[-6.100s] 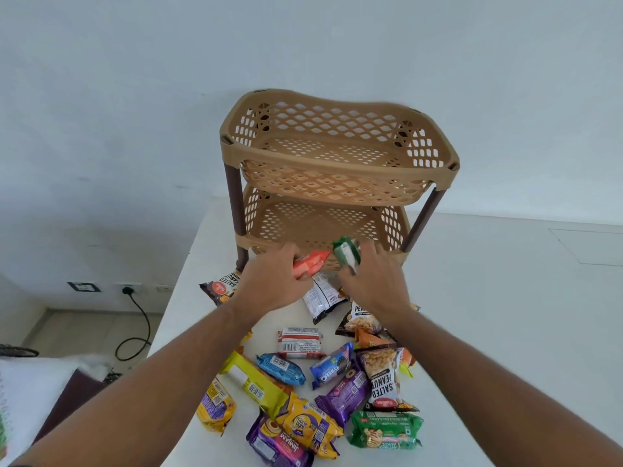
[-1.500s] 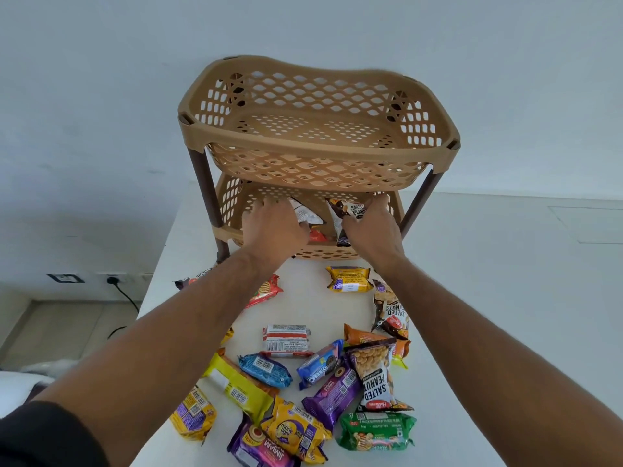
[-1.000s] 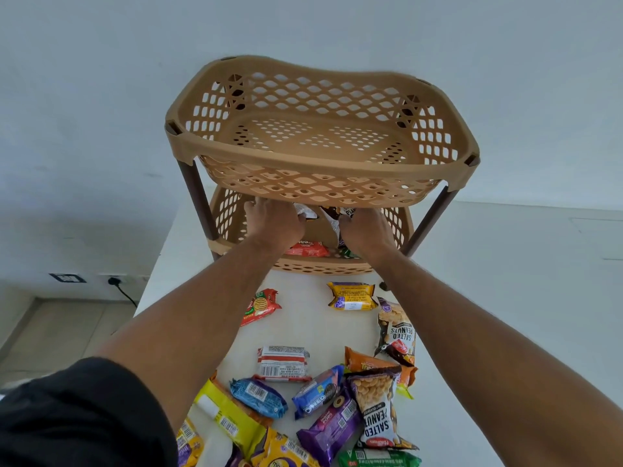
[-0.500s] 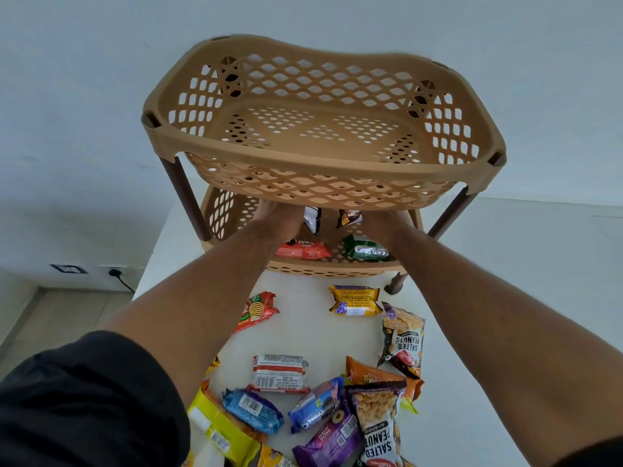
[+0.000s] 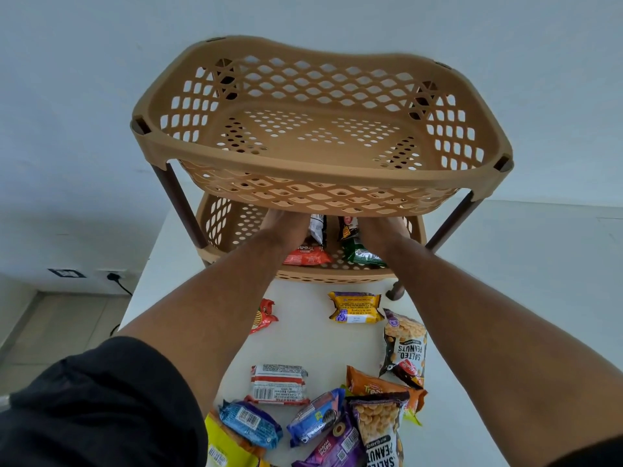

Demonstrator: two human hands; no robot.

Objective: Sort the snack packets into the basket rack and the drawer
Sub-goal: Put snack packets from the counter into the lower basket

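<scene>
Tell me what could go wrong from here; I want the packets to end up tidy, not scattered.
Both hands, left hand and right hand, reach deep into the lower basket under the top basket; pulling out carelessly could knock or tip the rack. The orange packet and green packet lie near the front rim and could get dragged out. The forearms pass above the yellow packet on the table and might sweep it aside.

A plain white wall (image 5: 84, 96) rises behind the white table (image 5: 505, 264); tiled floor (image 5: 50, 325) lies below.
</scene>
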